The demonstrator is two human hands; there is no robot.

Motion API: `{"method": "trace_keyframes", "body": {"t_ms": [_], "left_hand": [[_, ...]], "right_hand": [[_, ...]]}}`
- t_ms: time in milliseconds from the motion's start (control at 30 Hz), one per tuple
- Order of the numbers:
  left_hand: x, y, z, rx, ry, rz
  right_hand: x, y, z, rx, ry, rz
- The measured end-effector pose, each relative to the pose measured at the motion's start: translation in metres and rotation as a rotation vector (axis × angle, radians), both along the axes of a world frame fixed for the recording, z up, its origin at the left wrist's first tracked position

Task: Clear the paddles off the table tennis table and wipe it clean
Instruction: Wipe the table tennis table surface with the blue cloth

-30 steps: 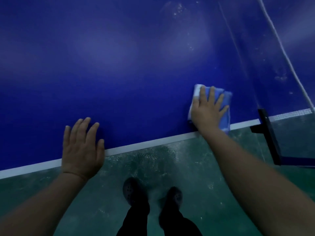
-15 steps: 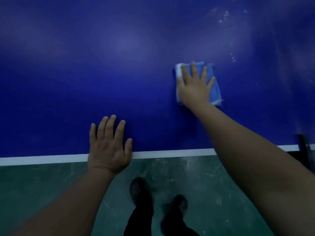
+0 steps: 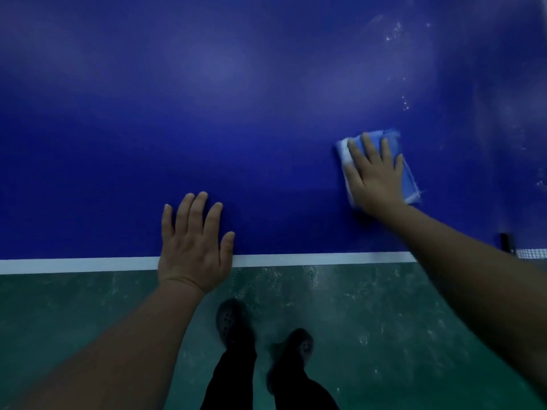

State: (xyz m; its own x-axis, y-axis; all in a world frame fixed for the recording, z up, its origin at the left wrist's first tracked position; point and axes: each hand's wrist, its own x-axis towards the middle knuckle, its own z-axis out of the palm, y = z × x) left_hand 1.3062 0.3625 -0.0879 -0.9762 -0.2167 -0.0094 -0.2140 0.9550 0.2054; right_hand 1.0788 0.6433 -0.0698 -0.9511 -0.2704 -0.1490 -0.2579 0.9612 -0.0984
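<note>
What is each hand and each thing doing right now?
Left hand: flat, fingers straight, resting on the table's edge.
Right hand: flat, pressing the cloth.
Folded blue and white cloth: lying on the table under the right hand.
Blue table tennis table: white specks far right.

Left hand (image 3: 195, 244) flat on blue table (image 3: 236, 113) at its white edge, 6 o'clock. Right hand (image 3: 374, 176) presses folded blue cloth (image 3: 407, 176) flat at 3 o'clock. Net (image 3: 531, 253) corner beyond.
</note>
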Motion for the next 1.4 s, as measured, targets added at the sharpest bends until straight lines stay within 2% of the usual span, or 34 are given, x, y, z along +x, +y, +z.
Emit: {"method": "trace_keyframes", "body": {"t_ms": [33,67,100,200,267,300,333,400,467,500,533,567,633,667,700,733,867,933,1200,1400], "left_hand": [[0.000,0.000,0.000,-0.001,-0.007,-0.002],[0.000,0.000,0.000,-0.001,-0.013,-0.002],[-0.001,0.000,0.000,-0.002,-0.017,-0.001],[-0.001,-0.001,-0.001,0.003,-0.026,0.000],[-0.002,-0.001,-0.002,0.003,-0.018,-0.002],[-0.001,-0.001,-0.003,0.004,-0.016,-0.002],[0.000,-0.001,-0.003,0.005,-0.014,0.000],[0.000,-0.001,-0.003,-0.005,-0.011,-0.001],[-0.001,-0.001,-0.003,-0.010,-0.015,-0.006],[-0.001,-0.001,-0.004,-0.010,-0.016,-0.004],[-0.001,-0.001,-0.004,-0.010,-0.017,-0.001],[-0.001,-0.001,-0.004,-0.011,-0.018,-0.003],[-0.002,-0.001,-0.004,-0.012,-0.015,-0.009],[-0.002,-0.001,-0.004,-0.015,-0.012,-0.013],[-0.002,-0.001,-0.004,-0.022,-0.011,-0.021],[-0.002,-0.001,-0.004,-0.029,-0.015,-0.031],[-0.003,-0.002,-0.003,-0.056,-0.063,-0.065],[-0.005,-0.002,-0.002,-0.058,-0.099,-0.068],[-0.028,0.005,0.017,0.009,-0.181,-0.072],[-0.139,0.023,0.028,0.120,-0.114,-0.108]], "right_hand": [[0.002,-0.019,-0.002,-0.002,0.005,-0.113],[0.010,-0.039,-0.004,0.010,0.010,-0.127],[0.025,-0.057,-0.008,0.011,0.023,-0.036],[0.103,-0.065,-0.019,-0.025,0.033,0.605],[0.109,-0.028,-0.011,-0.020,-0.023,0.809],[0.096,-0.007,-0.010,0.001,-0.015,0.774],[0.079,0.013,-0.009,0.040,-0.014,0.645],[0.038,0.044,-0.006,0.084,-0.044,0.163],[0.017,0.047,-0.002,-0.006,-0.061,-0.326],[0.020,0.034,-0.001,-0.027,-0.054,-0.450],[0.030,0.016,-0.003,-0.021,-0.047,-0.449],[0.047,-0.003,-0.009,-0.010,-0.023,-0.316],[0.091,-0.033,-0.014,0.018,-0.029,0.199],[0.108,-0.036,-0.014,0.031,-0.042,0.399],[0.110,-0.032,-0.011,0.022,-0.029,0.492],[0.101,-0.026,-0.008,-0.004,-0.007,0.470],[0.064,-0.010,-0.003,0.016,-0.010,0.049],[0.066,-0.012,-0.005,0.015,-0.020,0.024],[0.039,-0.005,-0.003,-0.005,-0.033,0.291],[-0.025,-0.005,-0.005,-0.057,-0.005,0.616]]}}
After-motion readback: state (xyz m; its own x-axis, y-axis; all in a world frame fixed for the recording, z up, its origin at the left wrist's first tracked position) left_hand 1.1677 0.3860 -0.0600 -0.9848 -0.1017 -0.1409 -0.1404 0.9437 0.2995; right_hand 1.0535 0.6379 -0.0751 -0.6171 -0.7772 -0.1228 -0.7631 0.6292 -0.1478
